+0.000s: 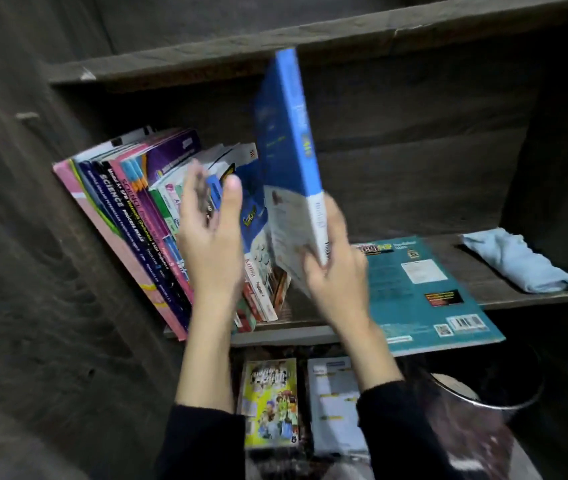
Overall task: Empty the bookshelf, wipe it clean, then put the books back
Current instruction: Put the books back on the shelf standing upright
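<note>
A dark wooden bookshelf (414,168) fills the view. My right hand (336,268) grips the lower end of a blue-and-white book (293,150) and holds it upright in the shelf opening. My left hand (211,233) is open, fingers spread, against a row of leaning books (137,209) at the left of the shelf. A teal book (424,292) lies flat on the shelf board, jutting over its front edge. A folded light-blue cloth (518,261) rests at the board's right end.
Below the shelf board lie a yellow-green comic book (270,403) and a white book (336,407). A dark bin with a metal rim (490,396) stands at the lower right. The shelf's side wall (33,237) closes the left.
</note>
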The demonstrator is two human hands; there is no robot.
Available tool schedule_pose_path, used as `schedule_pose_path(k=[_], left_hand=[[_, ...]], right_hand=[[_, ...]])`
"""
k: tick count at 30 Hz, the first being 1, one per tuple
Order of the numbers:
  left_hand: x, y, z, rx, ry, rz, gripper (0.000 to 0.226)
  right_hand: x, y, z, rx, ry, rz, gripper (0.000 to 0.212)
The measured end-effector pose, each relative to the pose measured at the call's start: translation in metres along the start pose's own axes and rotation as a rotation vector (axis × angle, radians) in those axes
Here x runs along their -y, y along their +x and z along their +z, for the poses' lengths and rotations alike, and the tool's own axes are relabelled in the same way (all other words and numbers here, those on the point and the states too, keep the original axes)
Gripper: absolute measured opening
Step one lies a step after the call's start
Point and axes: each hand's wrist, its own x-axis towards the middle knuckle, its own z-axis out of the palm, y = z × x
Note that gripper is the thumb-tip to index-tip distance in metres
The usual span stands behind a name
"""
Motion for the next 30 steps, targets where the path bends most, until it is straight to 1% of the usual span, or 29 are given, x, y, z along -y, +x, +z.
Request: schedule_pose_path(k=[1,3,4,5,7,9,11,12,14,16,17,19,21,24,26,28,29,30], left_hand=[[-0.005,0.005,-0.002,0.011,-0.059,0.011,0.066],[-0.006,0.015,-0.007,0.054,-0.049,0.057,0.09],[-0.004,0.018,-0.009,0.074,-0.02,0.083,0.097],[0.0,0.021,-0.012,0.091,0.011,0.104,0.1],[0.007,0.025,-0.014,0.125,0.095,0.141,0.093],[0.012,0.024,-0.01,0.148,0.197,0.183,0.076],[0.016,0.022,-0.008,0.096,0.294,0.22,0.061],[0.019,0.022,-0.009,0.068,0.354,0.226,0.059],[0.024,0.023,-0.01,0.046,0.542,0.206,0.062],[0.03,0.024,-0.013,0.079,0.638,0.16,0.072],[0.033,0.025,-0.013,0.108,0.656,0.175,0.079],[0.039,0.027,-0.013,0.166,0.737,0.28,0.092],[0.044,0.029,-0.013,0.197,0.844,0.34,0.099],[0.047,0.028,-0.012,0.19,0.875,0.346,0.093],[0.045,0.03,-0.015,0.185,0.879,0.347,0.085],[0.042,0.034,-0.022,0.218,0.916,0.349,0.083],[0.041,0.036,-0.025,0.243,0.931,0.347,0.086],[0.04,0.038,-0.028,0.271,0.942,0.343,0.09]], right_hand=[[0.0,-0.006,0.012,-0.008,-0.069,-0.07,0.079],[0.0,-0.016,0.031,0.038,-0.141,-0.145,0.083],[0.0,-0.021,0.039,0.076,-0.146,-0.16,0.082],[-0.001,-0.026,0.047,0.103,-0.137,-0.16,0.081],[-0.004,-0.033,0.06,0.106,-0.109,-0.136,0.079],[-0.007,-0.036,0.073,0.097,-0.106,-0.109,0.08],[-0.011,-0.038,0.082,0.132,-0.104,-0.086,0.088],[-0.014,-0.038,0.085,0.167,-0.097,-0.061,0.091],[-0.021,-0.035,0.087,0.247,-0.073,0.012,0.094],[-0.027,-0.031,0.084,0.335,-0.062,0.073,0.093],[-0.03,-0.029,0.084,0.376,-0.065,0.101,0.093],[-0.039,-0.028,0.084,0.451,-0.066,0.159,0.094],[-0.047,-0.029,0.084,0.508,-0.035,0.203,0.094],[-0.056,-0.027,0.079,0.594,0.075,0.264,0.098],[-0.064,-0.023,0.072,0.71,0.165,0.342,0.109],[-0.073,-0.02,0.062,0.86,0.159,0.423,0.12],[-0.076,-0.021,0.058,0.904,0.124,0.461,0.121],[-0.078,-0.022,0.055,0.911,0.093,0.498,0.118]])
